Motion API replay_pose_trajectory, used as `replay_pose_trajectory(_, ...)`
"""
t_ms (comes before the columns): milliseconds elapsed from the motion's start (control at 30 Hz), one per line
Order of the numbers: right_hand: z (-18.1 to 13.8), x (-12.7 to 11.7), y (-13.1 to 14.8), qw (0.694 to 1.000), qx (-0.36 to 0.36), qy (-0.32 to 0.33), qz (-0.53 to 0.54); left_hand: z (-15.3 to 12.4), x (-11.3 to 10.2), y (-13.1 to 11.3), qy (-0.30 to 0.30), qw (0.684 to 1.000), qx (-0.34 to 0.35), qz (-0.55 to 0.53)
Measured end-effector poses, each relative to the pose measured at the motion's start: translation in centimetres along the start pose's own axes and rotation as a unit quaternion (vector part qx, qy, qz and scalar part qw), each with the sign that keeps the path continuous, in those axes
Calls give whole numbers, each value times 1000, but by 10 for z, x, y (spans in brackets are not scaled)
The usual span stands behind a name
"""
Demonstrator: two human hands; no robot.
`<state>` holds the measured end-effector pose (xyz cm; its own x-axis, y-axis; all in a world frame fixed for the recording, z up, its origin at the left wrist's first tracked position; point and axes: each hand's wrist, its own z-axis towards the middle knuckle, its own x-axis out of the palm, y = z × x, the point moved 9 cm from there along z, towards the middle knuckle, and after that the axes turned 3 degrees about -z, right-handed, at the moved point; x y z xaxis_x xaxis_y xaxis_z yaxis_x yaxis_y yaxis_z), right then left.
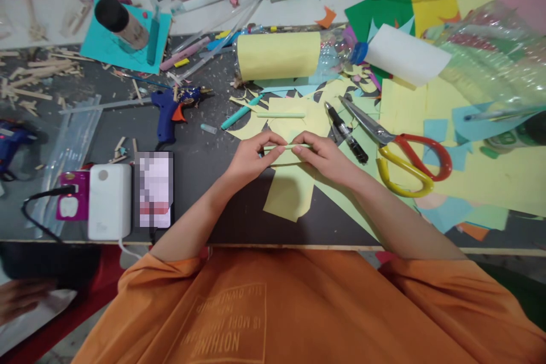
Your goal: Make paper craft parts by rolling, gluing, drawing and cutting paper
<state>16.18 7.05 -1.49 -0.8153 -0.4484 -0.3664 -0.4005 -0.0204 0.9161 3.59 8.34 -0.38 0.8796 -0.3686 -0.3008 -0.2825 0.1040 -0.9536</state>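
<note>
Together, hands [251,154] pinch paper [290,147] inside the table edge [350,248].

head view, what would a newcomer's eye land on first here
Probably the bright orange T-shirt across the bottom, then the large metal scissors with red and yellow handles right of centre. In the middle, the left hand and right hand pinch a thin pale-green strip, seemingly paper; beyond them lies a blue-capped clear plastic bottle wrapped in pale yellow paper.
</note>
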Motion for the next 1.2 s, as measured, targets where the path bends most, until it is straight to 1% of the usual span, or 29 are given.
replay_pose_trajectory(133,1,0,1,1000,-11,-7,6,0,-1,-3,-10,1000,14,-2)
replay_pose_trajectory(233,2,0,0,1000,-1,-11,16,0,-2,-3,-14,1000,10,4)
replay_pose_trajectory(333,2,-2,3,999,-6,-18,31,-1,-2,-5,-2,1000,13,-1)
replay_pose_trajectory(400,1,-3,6,998,-8,-19,52,-1,0,-7,19,1000,21,-13)
replay_pose_trajectory(467,0,1,6,996,16,10,84,-2,3,-9,48,998,22,-26)
replay_pose_trajectory(567,-4,13,4,985,64,84,133,-3,7,-9,84,995,14,-46)
replay_pose_trajectory(633,-7,18,4,980,80,100,154,-3,8,-9,88,994,12,-61)
replay_pose_trajectory(733,-8,19,2,977,96,75,175,-2,6,-4,53,995,-7,-86)
replay_pose_trajectory(867,-8,17,0,979,104,20,177,-4,4,13,-22,989,-82,-117)
replay_pose_trajectory(967,-8,14,1,981,97,-9,169,-7,8,20,-58,978,-108,-168)
replay_pose_trajectory(1067,-8,11,2,983,88,-32,160,-8,12,23,-68,967,-116,-218)
replay_pose_trajectory(1200,-9,13,2,984,80,-44,153,-8,12,19,-66,969,-105,-212)
